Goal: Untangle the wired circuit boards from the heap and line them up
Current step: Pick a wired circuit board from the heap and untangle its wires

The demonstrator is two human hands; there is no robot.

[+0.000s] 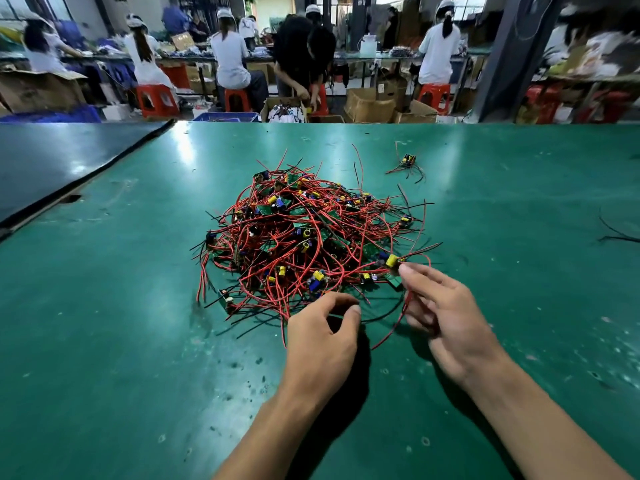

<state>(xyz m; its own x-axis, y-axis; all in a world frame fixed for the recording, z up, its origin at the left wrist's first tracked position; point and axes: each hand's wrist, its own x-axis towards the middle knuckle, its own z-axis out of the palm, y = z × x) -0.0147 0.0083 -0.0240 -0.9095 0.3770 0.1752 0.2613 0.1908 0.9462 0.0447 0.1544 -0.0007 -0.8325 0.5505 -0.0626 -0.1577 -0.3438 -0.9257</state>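
A tangled heap (304,233) of small green circuit boards with red and black wires lies in the middle of the green table (104,341). My right hand (446,317) is at the heap's near right edge, pinching a small board with a yellow capacitor (393,263), its red wire trailing down past my fingers. My left hand (322,330) is at the heap's near edge, fingers curled, pinching wires there. One separate wired board (408,161) lies alone at the far right of the heap.
A dark mat (52,161) covers the table's far left corner. Loose black wires (616,233) lie at the right edge. Beyond the table's far edge, several people work among red stools (156,100) and cardboard boxes (370,105).
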